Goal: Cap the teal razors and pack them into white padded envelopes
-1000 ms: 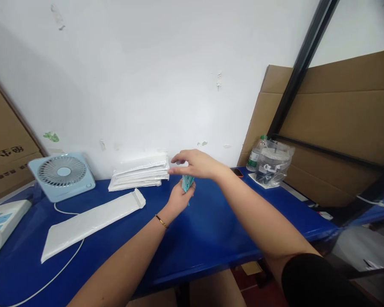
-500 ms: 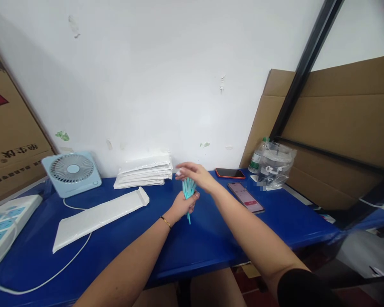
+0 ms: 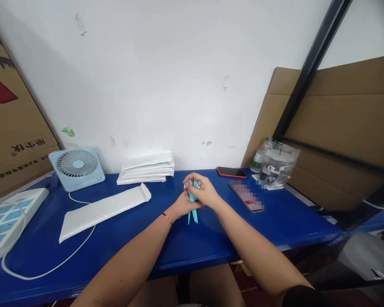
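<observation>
A bundle of thin turquoise sticks (image 3: 193, 205) with rounded tops is between my hands, above the front middle of the blue table. My left hand (image 3: 181, 205) is wrapped round the lower part of the bundle, and pointed ends stick out below it. My right hand (image 3: 205, 190) curls round the top of the same bundle, its fingers touching the rounded tops. What exactly the sticks are is too small to tell. A long white packet (image 3: 105, 209) lies on the table to the left of my hands.
A stack of white packets (image 3: 147, 168) stands by the wall. A light blue fan (image 3: 78, 168) and a white power strip (image 3: 14, 224) are at left. Two phones (image 3: 232, 172) (image 3: 247, 197), a bottle (image 3: 257, 160) and a clear plastic bag (image 3: 278, 164) lie to the right.
My right hand has come down from above the bundle and closed round its top. The bundle sits a little further right in view, and the camera view has shifted slightly.
</observation>
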Demonstrator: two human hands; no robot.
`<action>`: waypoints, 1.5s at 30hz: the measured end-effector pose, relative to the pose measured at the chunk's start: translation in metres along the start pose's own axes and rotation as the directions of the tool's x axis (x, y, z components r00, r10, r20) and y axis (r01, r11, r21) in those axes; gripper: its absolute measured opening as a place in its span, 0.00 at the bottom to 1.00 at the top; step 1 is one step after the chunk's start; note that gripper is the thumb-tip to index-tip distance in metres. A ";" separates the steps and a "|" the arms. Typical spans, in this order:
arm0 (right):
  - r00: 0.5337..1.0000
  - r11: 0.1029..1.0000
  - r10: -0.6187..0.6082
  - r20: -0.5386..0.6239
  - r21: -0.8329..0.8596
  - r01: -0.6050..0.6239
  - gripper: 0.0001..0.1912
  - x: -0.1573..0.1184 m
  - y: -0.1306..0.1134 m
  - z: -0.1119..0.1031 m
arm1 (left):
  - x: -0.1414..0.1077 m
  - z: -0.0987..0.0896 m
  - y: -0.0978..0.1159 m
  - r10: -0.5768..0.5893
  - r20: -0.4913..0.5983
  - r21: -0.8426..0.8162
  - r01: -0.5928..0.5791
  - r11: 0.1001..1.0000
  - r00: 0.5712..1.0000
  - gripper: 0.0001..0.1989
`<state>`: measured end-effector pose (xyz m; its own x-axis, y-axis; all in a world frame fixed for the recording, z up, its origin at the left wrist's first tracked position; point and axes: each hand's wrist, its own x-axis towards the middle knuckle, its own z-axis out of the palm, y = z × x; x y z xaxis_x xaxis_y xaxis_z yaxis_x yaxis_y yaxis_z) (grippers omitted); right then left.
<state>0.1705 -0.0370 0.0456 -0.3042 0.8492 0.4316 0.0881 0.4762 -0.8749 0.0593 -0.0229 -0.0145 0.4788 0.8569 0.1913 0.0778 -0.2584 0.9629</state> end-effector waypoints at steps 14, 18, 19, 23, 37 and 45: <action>0.989 0.932 0.112 -0.097 0.356 -0.070 0.25 0.002 0.021 0.007 | 0.000 -0.007 -0.005 -0.140 0.111 -0.130 0.154 0.979 0.984 0.13; 0.899 0.903 0.064 0.434 0.358 -0.237 0.12 -0.009 0.012 -0.005 | -0.011 -0.007 0.005 -0.167 0.533 -0.219 0.326 0.920 0.829 0.23; 0.886 0.907 0.059 0.459 0.346 -0.240 0.12 -0.011 0.010 -0.006 | -0.012 -0.006 0.007 -0.164 0.572 -0.229 0.348 0.909 0.804 0.23; 0.983 0.885 0.095 0.155 0.440 -0.155 0.13 -0.013 0.013 -0.009 | -0.012 -0.011 0.016 -0.136 0.376 -0.130 0.198 0.971 0.916 0.17; 0.881 0.904 0.253 -0.399 0.423 -0.068 0.13 0.003 0.088 -0.021 | -0.087 -0.210 0.008 -0.433 -0.407 0.867 0.490 0.094 0.804 0.63; 0.864 0.747 0.316 -0.393 0.665 0.030 0.21 0.009 0.056 -0.015 | -0.069 -0.154 0.033 -0.110 -0.258 0.945 0.274 0.177 0.960 0.31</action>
<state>0.1873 0.0007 0.0035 0.1378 0.9734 0.1830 -0.5736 0.2290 -0.7864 -0.1064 -0.0219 0.0332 0.2259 0.9658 0.1271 0.9716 -0.2329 0.0424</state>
